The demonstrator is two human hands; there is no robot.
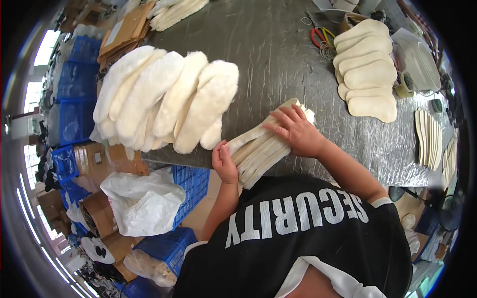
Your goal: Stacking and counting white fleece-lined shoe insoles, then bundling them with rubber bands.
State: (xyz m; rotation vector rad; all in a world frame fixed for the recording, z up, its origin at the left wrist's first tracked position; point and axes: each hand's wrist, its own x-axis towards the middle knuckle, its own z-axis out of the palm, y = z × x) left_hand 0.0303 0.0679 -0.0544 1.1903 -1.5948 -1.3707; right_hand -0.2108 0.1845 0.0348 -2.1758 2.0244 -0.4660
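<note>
A thick stack of cream fleece insoles lies slantwise on its long edges at the table's front edge, close to my body. My left hand grips its lower left end, thumb on top. Over the upper right end, my right hand is closed across the bundle; its fingertips lie on the far side, and the palm side is hidden. To the left, a spread pile of fluffy white insoles overlaps in a fan. Another overlapping row of smooth cream insoles lies at the far right.
Red-handled scissors and tape rolls sit by the right-hand row. More insoles stand in a bundle at the right edge. Blue crates, cardboard and a white plastic bag are on the left, beside the grey table.
</note>
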